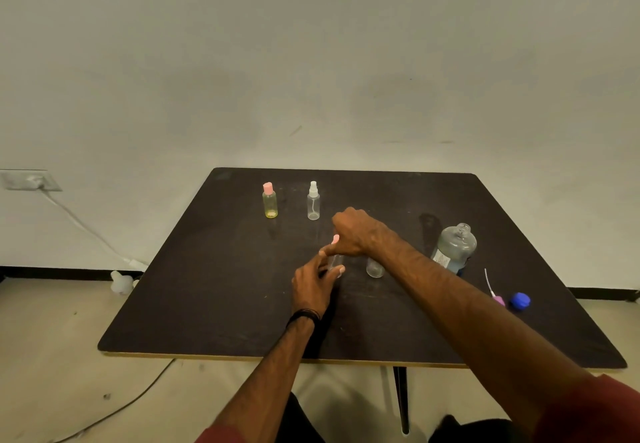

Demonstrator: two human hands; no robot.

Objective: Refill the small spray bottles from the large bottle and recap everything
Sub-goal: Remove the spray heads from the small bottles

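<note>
A dark table (214, 304) stood against a pale wall, and both of the person's hands met near its middle over a small clear bottle (335, 262). The left hand (313, 286) curled its fingers around the body of that bottle and held it upright on the tabletop. The right hand (353, 231) reached across from the right side and closed over the bottle's top, where a pink cap (335, 238) poked out beside the thumb. The fingers seemed to pinch the cap, though the hand hid most of it.

Just to the right of the held bottle, partly behind the right forearm, stood another small clear bottle (375, 268); its top was hidden by the arm. Farther right, the large bottle (454, 246) stood uncapped with its threaded neck open and bluish liquid low inside. Its blue cap (520, 301) lay near the right edge of the table, and a purple spray top (497, 298) with its thin tube lay just beside it.

At the back of the table stood two capped bottles, well apart from the hands: a yellowish bottle (269, 201) with a pink lid, and a clear spray bottle (313, 201) with a white nozzle.

A black band (304, 316) circled the left wrist. On the floor at the left, a cable (86, 227) ran down from a wall socket (29, 181).
</note>
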